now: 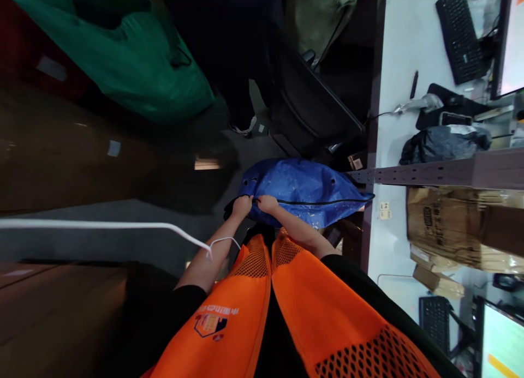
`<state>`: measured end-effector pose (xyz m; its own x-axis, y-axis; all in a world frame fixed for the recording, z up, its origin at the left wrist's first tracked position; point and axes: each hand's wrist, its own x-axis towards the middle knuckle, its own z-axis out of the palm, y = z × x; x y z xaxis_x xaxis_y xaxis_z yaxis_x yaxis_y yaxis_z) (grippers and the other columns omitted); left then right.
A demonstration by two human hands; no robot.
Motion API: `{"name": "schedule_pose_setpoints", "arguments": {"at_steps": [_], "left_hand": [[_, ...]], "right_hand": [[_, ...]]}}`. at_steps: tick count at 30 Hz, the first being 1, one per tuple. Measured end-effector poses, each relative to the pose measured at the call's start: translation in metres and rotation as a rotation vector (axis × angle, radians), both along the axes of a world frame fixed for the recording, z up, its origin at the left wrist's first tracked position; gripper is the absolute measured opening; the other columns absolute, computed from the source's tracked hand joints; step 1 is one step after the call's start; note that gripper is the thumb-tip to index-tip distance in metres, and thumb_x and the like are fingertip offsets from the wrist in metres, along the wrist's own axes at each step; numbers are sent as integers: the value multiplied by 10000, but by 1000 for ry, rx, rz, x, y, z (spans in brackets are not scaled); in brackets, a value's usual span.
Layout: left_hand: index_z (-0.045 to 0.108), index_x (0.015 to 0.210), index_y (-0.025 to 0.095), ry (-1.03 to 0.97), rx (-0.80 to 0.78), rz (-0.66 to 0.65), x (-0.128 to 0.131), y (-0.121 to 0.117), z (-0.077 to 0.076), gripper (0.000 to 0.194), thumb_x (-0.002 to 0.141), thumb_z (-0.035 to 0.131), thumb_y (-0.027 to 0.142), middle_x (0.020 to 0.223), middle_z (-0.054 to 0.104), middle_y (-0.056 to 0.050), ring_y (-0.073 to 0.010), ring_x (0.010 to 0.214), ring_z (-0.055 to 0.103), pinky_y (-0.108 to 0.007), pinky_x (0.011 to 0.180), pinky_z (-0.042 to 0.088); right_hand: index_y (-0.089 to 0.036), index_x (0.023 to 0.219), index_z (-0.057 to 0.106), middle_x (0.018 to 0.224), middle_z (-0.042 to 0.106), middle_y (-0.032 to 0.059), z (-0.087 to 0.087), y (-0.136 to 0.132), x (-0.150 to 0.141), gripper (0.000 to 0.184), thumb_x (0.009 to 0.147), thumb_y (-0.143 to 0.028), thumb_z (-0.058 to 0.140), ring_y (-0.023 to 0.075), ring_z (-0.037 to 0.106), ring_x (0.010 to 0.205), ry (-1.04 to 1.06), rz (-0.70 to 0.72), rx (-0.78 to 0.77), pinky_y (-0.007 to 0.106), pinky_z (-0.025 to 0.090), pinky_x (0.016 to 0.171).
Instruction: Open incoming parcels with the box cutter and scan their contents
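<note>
A blue bag [301,179] with scuffed patches and small dark holes lies in front of my legs on the floor. A black line, which looks like a zipper [315,203], runs along its near side. My left hand [243,205] is closed on the bag at the left end of that line. Right beside it, my right hand [267,204] is closed on the same line, knuckles up. What lies pinched under the fingers is too small to make out. The bag looks closed, and its contents are hidden.
A white desk [393,83] with a keyboard [460,37] and a metal post [426,173] stands on the right. A black chair [311,94] and a person's shoe [244,128] are beyond the bag. A green sack [151,67] and cardboard boxes [61,143] fill the left.
</note>
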<state>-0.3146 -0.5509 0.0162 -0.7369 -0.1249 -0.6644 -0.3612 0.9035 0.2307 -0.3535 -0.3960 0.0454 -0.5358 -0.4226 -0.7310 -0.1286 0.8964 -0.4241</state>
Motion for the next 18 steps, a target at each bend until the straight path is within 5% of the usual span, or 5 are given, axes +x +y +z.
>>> {"name": "schedule_pose_setpoints", "arguments": {"at_steps": [7, 18], "left_hand": [[709, 1082, 110, 11, -86, 97, 0, 0, 5, 406, 1066, 573, 493, 1098, 733, -114, -238, 1072, 705, -471, 1020, 557], [696, 1096, 124, 27, -43, 198, 3, 22, -12, 347, 1056, 607, 458, 1080, 724, -91, -217, 1021, 705, -425, 950, 587]], "right_hand": [[-162, 1247, 699, 1271, 725, 110, 12, -12, 0, 387, 1073, -481, 566, 239, 697, 1172, 53, -4, 21, 488, 550, 1058], [-146, 1293, 676, 1255, 729, 118, 15, -16, 1, 420, 1082, -484, 543, 231, 713, 1123, 34, -15, 70, 460, 575, 1010]]}}
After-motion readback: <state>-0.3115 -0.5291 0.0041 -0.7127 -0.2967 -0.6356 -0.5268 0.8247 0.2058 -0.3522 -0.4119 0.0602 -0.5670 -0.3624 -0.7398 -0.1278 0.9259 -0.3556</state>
